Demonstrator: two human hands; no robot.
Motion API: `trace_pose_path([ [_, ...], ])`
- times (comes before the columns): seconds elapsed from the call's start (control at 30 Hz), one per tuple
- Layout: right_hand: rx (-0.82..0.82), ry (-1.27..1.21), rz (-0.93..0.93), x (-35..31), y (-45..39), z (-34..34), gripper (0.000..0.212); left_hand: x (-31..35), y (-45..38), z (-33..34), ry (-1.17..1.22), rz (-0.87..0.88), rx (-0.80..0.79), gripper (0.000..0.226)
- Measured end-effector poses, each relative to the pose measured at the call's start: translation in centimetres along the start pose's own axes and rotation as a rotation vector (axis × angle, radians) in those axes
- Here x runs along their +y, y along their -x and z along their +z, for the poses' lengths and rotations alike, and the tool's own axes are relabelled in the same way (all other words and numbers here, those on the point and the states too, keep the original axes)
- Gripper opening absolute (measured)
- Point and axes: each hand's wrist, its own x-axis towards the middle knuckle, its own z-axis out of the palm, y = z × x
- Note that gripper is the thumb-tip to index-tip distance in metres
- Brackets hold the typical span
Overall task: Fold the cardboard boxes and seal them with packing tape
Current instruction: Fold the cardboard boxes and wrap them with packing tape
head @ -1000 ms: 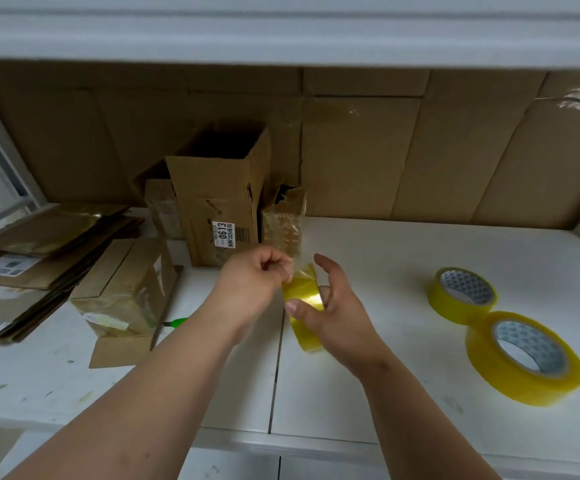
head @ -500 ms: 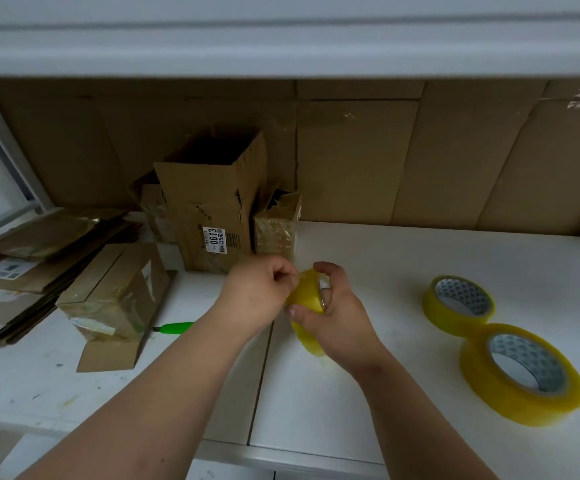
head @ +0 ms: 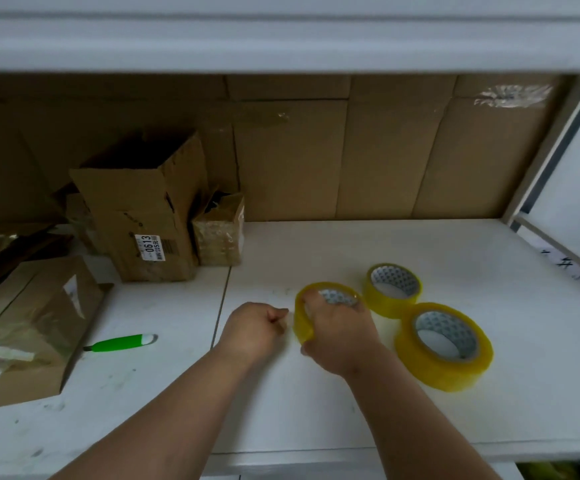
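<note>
On the white shelf top [head: 420, 244], a roll of yellow packing tape [head: 304, 308] is now being set down flat by the right hand [head: 338, 336], whose fingers are curled over the rim and into the core; a second ago the same roll was held upright above the surface between both hands, with the left picking at its edge. The left hand [head: 254, 329] has been drawn away from the roll and is closed into a loose fist just beside it; whether a tape end is pinched there cannot be told. Two more tape rolls, a smaller one [head: 393, 289] and a larger one [head: 444, 344], lie just to the right. The view has also been swung rightward, so the boxes are now seen at the left: an open upright cardboard box [head: 150, 216] at the back, a small taped box [head: 220, 233] beside it, a flattened box [head: 35, 320] in front, and a green cutter [head: 122, 342] near it. It is judged that the search for the tape end has been paused or abandoned, and no box has yet been taken up for folding.
</note>
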Motion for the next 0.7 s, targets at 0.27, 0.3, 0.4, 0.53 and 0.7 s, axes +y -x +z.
trace_pose_path([
  [0.27,0.190,-0.141,0.040,-1.1,-1.0,-1.1,0.047,-1.1,-0.3,-2.5,-0.174,0.075,0.120,0.035],
  [0.3,0.232,-0.210,0.024,-1.8,-1.5,-1.3,0.043,-1.4,-0.2,-3.4,-0.159,0.086,0.198,0.035],
  [0.4,0.219,-0.322,-0.079,-5.0,-3.0,-1.2,0.034,-2.4,0.9,-6.6,-0.151,0.113,0.466,0.028],
  [0.53,0.109,-0.442,-0.209,-10.5,-4.2,0.8,0.030,-5.1,3.2,-12.3,-0.166,0.157,0.790,0.026],
  [0.7,-0.023,-0.525,-0.314,-18.7,-4.8,3.5,0.035,-12.1,7.0,-18.6,-0.024,-0.075,1.073,0.031],
])
